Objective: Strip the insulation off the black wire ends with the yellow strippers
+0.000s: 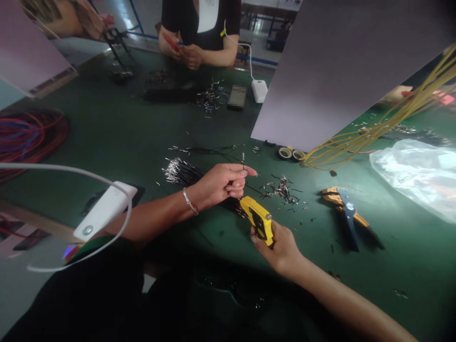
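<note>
My left hand (pixel 231 180) pinches a thin black wire whose bare silvery tip (pixel 243 156) points up above the fingers. Just below and to the right, my right hand (pixel 281 249) is wrapped round a yellow and black hand tool (pixel 257 219), which looks like a wire stripper. The tool's head sits close under my left fingers; whether it touches the wire I cannot tell. A bundle of black wires (pixel 183 172) with stripped, shiny ends lies behind my left wrist. Short black offcuts (pixel 283 190) are scattered to the right of my left hand.
Blue and orange wire strippers (pixel 347 213) lie at right, near a clear plastic bag (pixel 420 171). Tape rolls (pixel 285 153) stand beside yellow wires (pixel 384 128) and a grey panel (pixel 320 71). Red and blue wire coils (pixel 32 137) lie left. Opposite, a person's hands (pixel 188 54) hold a red-handled tool.
</note>
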The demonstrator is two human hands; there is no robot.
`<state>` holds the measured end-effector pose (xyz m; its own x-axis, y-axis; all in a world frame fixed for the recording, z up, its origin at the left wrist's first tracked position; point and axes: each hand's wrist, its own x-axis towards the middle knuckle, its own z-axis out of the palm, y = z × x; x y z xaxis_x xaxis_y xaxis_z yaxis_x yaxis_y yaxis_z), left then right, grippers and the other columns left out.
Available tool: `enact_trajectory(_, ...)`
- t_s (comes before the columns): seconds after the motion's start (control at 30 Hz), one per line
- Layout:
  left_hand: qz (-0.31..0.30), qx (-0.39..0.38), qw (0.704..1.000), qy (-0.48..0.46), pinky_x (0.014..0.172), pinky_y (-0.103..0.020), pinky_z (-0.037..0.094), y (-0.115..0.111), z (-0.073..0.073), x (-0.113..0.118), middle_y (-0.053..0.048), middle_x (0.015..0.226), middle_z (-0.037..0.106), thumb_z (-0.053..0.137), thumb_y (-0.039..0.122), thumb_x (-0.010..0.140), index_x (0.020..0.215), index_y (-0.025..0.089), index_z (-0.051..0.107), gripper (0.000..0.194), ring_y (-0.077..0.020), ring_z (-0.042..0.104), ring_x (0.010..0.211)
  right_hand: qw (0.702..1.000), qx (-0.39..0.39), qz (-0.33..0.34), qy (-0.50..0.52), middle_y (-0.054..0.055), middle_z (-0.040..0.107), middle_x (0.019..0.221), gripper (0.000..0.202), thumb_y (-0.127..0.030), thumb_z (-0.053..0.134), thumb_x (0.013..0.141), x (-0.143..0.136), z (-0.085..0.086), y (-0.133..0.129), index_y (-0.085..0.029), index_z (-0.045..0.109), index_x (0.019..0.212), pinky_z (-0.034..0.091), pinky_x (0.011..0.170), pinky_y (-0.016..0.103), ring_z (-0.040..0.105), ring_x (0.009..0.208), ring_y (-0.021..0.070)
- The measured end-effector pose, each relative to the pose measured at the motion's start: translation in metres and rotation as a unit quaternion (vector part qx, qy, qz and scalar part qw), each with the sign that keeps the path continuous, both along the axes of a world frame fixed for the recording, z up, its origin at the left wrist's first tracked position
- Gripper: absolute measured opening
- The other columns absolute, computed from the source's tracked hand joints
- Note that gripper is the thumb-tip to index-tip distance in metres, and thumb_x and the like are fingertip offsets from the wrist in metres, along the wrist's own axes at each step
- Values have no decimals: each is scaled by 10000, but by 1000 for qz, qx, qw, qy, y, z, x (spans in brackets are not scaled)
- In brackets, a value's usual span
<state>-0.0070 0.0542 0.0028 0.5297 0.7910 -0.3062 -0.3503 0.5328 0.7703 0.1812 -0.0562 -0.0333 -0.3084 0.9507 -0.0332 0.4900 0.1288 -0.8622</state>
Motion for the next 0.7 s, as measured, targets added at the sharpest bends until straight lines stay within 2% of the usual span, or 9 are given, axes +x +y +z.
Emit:
enact_trajectory(0.23,37,25,998,38,454,-235,205,-8,9,0,61,470,312,536,74,829,784,111,639,119,-32,212,412,991,-107,-23,80,-12,585,590,130,-298,579,766,1,2,7,-178,561,815,459,510,258,553,504,138)
enact_trajectory(0.37,35,25,998,47,450,-239,191,-8,6,-1,53,485,322,546,95,843,784,113,647,119,-32,224,418,987,-135,-12,89,-15,586,584,122,-287,591,757,3,3,5,-181,562,810,461,507,255,550,504,137)
enact_trajectory(0.5,0,22,999,47,443,-231,185,-4,0,-1,48,499,331,553,108,846,808,104,666,119,-34,234,430,990,-124,4,65,-9,601,622,92,-254,600,745,5,4,2,-186,576,801,466,518,254,558,520,136)
enact_trajectory(0.7,30,23,997,64,443,-235,195,-10,4,2,52,493,322,553,81,827,787,111,663,121,-34,226,425,989,-122,-19,77,-6,596,604,128,-285,613,746,9,0,13,-179,578,808,456,517,263,554,522,142)
